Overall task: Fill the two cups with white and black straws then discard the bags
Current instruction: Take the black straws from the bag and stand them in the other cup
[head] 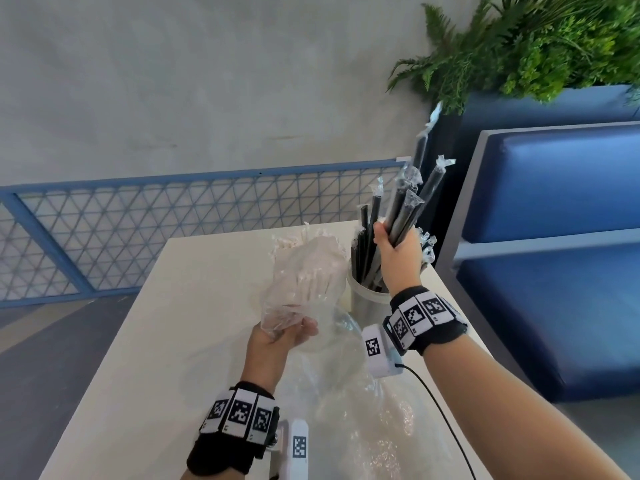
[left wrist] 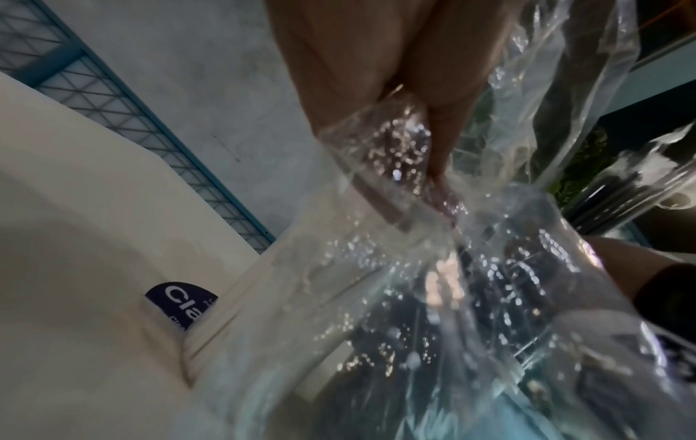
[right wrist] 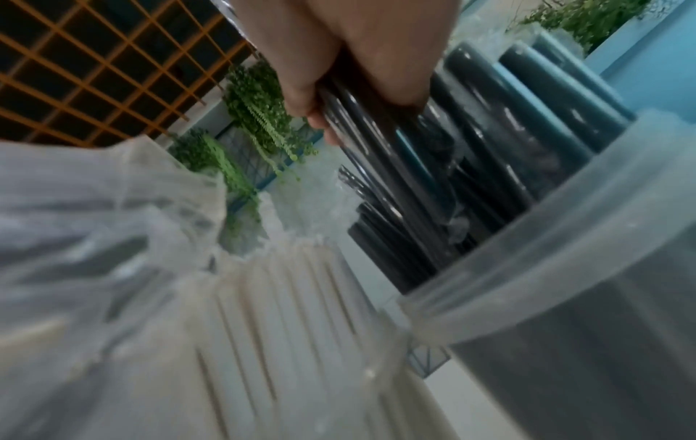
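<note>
My right hand (head: 394, 239) grips a bundle of wrapped black straws (head: 412, 195) just above a translucent cup (head: 363, 304) that holds more black straws. In the right wrist view the fingers (right wrist: 301, 98) curl round the black straws (right wrist: 380, 140) over the cup (right wrist: 565, 297). My left hand (head: 294, 332) grips crumpled clear bag plastic (head: 301, 268) in front of the white straws (head: 311, 282), which stand left of the cup. The white straws (right wrist: 286, 312) are veiled by the bag (right wrist: 94, 223). Whatever holds them is hidden. In the left wrist view my left hand (left wrist: 433, 178) pinches the clear bag (left wrist: 395, 282).
More clear bag plastic (head: 367, 410) lies on the white table (head: 156, 341) between my forearms. A blue bench (head: 554, 271) stands to the right, plants (head: 536, 39) behind it. A blue mesh railing (head: 138, 209) runs behind the table. A dark sticker (left wrist: 180, 300) sits on the table's edge.
</note>
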Tool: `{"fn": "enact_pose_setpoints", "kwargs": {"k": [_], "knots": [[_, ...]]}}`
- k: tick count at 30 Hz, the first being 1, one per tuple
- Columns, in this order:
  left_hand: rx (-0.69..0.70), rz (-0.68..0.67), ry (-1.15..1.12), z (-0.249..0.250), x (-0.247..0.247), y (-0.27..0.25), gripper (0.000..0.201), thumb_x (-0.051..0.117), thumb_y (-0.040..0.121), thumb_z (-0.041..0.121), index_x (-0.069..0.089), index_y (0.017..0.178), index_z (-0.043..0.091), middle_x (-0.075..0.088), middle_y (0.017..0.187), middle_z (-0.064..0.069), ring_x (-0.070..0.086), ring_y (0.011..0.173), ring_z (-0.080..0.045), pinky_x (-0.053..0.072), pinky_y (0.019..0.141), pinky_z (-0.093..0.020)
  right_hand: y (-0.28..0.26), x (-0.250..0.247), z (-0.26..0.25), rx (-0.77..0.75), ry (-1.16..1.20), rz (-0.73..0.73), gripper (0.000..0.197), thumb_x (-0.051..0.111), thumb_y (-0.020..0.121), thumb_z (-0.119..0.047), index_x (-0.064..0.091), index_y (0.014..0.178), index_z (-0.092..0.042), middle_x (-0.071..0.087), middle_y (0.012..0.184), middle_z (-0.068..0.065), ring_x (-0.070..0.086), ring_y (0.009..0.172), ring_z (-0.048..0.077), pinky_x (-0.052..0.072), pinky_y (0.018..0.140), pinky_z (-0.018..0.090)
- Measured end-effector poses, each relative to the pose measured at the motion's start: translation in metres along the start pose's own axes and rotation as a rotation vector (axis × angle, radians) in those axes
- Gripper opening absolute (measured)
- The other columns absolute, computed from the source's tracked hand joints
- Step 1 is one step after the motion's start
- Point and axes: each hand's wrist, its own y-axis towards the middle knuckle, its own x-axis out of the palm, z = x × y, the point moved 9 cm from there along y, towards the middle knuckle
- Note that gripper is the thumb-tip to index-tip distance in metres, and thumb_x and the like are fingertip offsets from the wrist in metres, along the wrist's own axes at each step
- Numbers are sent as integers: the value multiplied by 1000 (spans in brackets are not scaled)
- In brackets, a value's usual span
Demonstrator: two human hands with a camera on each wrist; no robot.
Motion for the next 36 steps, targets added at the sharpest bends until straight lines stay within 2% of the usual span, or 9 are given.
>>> {"fn": "enact_pose_setpoints", "kwargs": {"k": [3,6,9,13,20,24,27,32,36], "knots": [[-10,10,-11,-1,4,1,15,53,86,-4,66,79,0,71,68,-4,69,70,-19,57,82,-38,-5,11,20,60,-84,-107,28,58,90,-21,56,113,-6,61,92,-5,58,88,13,45,84,27],[-15,7,-28,-2,7,2,15,53,86,-5,66,78,0,71,67,-5,69,69,-19,58,79,-35,-11,16,30,75,-186,-173,26,65,85,-20,59,107,-7,59,87,-6,55,83,11,42,77,20],[-24,20,-42,-4,4,5,15,54,86,-5,66,79,-1,71,69,-7,70,71,-22,59,74,-31,-4,1,10,20,-70,-18,20,70,81,-18,57,96,-14,57,77,-16,54,72,-2,40,65,8],[-38,31,-59,-6,3,6,16,52,86,-7,65,81,-1,71,67,-7,69,69,-21,59,74,-31,5,-1,-15,-54,35,28,18,61,87,-21,52,102,-17,57,82,-17,55,75,-7,43,68,4],[-41,36,-46,-6,1,4,19,53,86,-6,67,79,5,71,68,-7,70,72,-22,59,78,-36,0,22,19,17,-57,-191,33,49,94,-22,47,125,-9,56,84,-15,59,85,14,46,80,25],[-35,37,-18,-4,1,1,32,54,86,-4,73,68,15,72,69,-6,70,72,-22,58,79,-36,-13,26,37,113,-14,-249,33,49,95,-18,46,126,-7,57,87,-13,58,77,4,50,76,12],[-6,38,-28,2,-1,-3,35,54,86,-5,73,66,16,71,68,-6,69,71,-20,59,76,-34,-17,21,32,138,-88,-293,36,55,92,-19,44,124,-8,60,102,-4,57,93,11,47,91,26],[30,88,-97,10,-13,-10,22,52,87,0,69,78,9,69,67,-4,68,69,-19,59,73,-31,-32,-6,22,52,-181,-299,72,61,88,-19,19,145,-12,36,147,3,35,135,14,26,106,22],[68,160,-129,8,-22,-16,18,49,90,19,63,84,11,68,71,-5,68,79,-25,57,76,-36,-76,-38,13,-91,-101,-180,61,56,89,-20,27,143,-15,34,145,-8,33,133,2,27,110,14]]}}
